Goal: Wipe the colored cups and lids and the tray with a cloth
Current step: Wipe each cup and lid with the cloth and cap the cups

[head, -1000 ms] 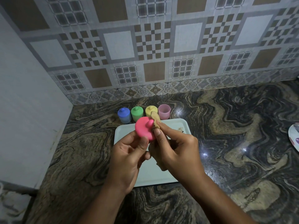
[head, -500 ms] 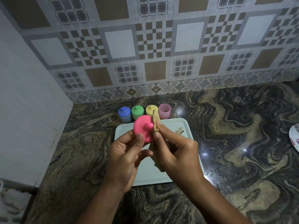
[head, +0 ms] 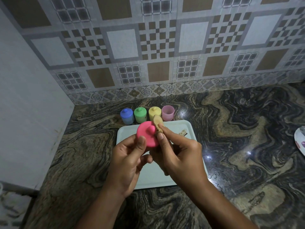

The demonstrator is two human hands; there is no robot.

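My left hand point(head: 127, 164) pinches a pink lid point(head: 146, 133) by its lower edge, knob side facing me, above the white tray point(head: 186, 128). My right hand point(head: 179, 156) grips a small tan cloth point(head: 158, 124) and presses it against the lid's right edge beside the knob. Behind the tray stand a blue cup point(head: 126, 116), a green cup point(head: 140, 114) and a yellow cup point(head: 153, 113), each with its lid on, and an open pink cup point(head: 168, 112) at the right end of the row.
The tray lies on a dark marbled counter point(head: 239, 138) in a corner, with a tiled wall point(head: 165, 47) behind and a plain white wall point(head: 24, 113) on the left. A small patterned scrap point(head: 183, 133) lies on the tray. A plate's edge point(head: 299, 139) shows at far right.
The cloth in my right hand has shifted slightly along the pink lid's right side near the knob. The lid stays held in my left hand; the cups have not moved.
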